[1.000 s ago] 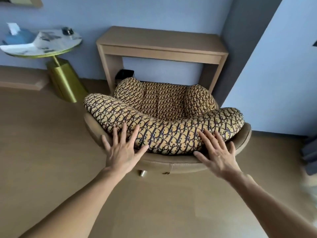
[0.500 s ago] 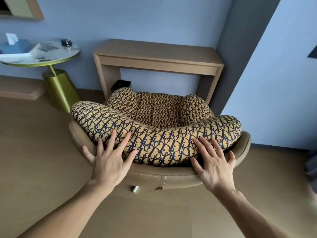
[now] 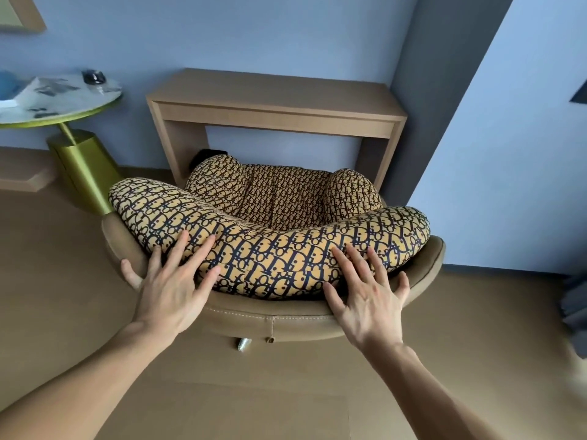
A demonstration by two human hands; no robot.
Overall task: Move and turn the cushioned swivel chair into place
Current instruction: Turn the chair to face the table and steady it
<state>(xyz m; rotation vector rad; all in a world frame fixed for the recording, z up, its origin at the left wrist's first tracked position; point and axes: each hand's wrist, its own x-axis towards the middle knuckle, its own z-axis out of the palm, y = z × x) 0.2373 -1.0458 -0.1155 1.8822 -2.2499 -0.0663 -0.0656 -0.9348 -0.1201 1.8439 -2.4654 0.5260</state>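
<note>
Both hands lie flat with fingers spread, gripping nothing. The left hand [image 3: 168, 290] and right hand [image 3: 368, 300] press the patterned cushion [image 3: 270, 249] on the chair [image 3: 286, 319] back. Beyond the fingertips, the chair's seat faces a wooden desk [image 3: 273, 103] against the wall.

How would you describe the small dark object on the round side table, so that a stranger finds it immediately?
Start at the wooden desk against the blue wall, then look left to the round marble-topped table on a gold base. The small dark object lies near its back edge, nearest the desk. It is the only black thing there; the items beside it are pale or blue.
</note>
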